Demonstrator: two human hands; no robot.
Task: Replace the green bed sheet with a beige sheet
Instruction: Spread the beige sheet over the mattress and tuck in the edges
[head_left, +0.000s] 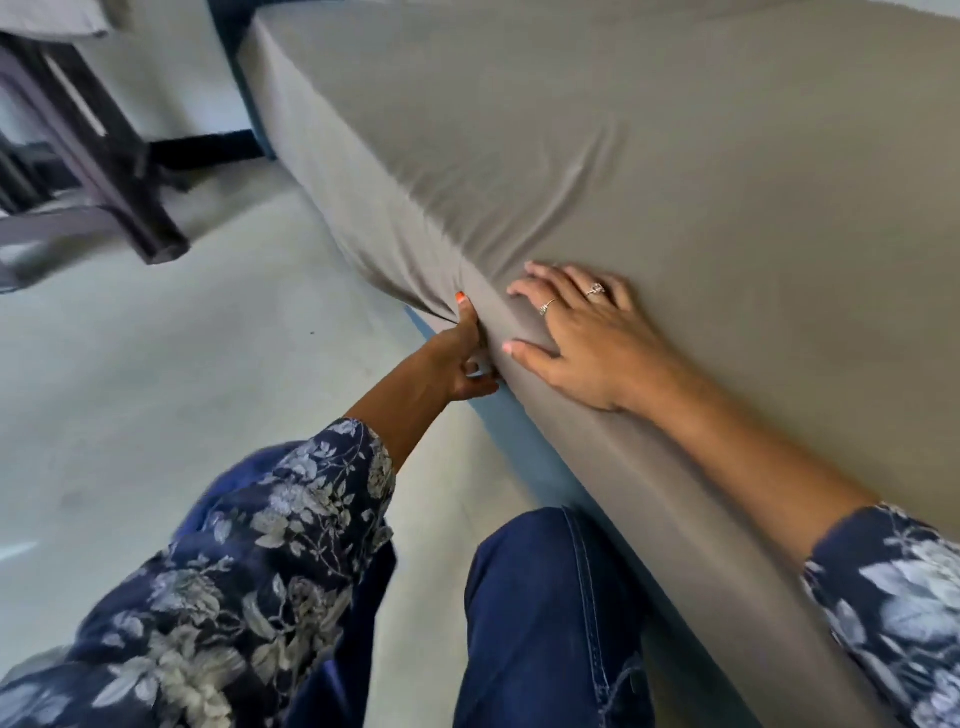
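Item: beige sheet (649, 171). It was spread over the mattress top and down the near side, covering all of the bed that showed. Shallow creases ran from the mid-surface toward the near edge, where the cloth gathered into folds.

Item: bed base (511, 431). A blue strip showed under the hanging cloth along the lower side.

Item: left hand (462, 358). It was at the side of the mattress, below the edge, its fingers curled into a gathered fold of the beige sheet and its thumb, with an orange nail, pointing up against the cloth. It gripped the fabric; the fingertips were hidden in the fold.

Item: right hand (576, 338). It lay palm down on the top surface just beside the edge, its fingers spread and straight, pressing the sheet flat and holding nothing. There were two rings on the fingers.

Item: clothing. Both forearms wore dark blue floral sleeves (249, 561), and a leg in blue trousers (540, 613) was close beside the bed.

Item: surroundings. The floor (156, 364) was pale, and a dark wooden furniture leg (124, 171) stood at upper left, blurred.

No green sheet was in view. No writing or labels could be read.
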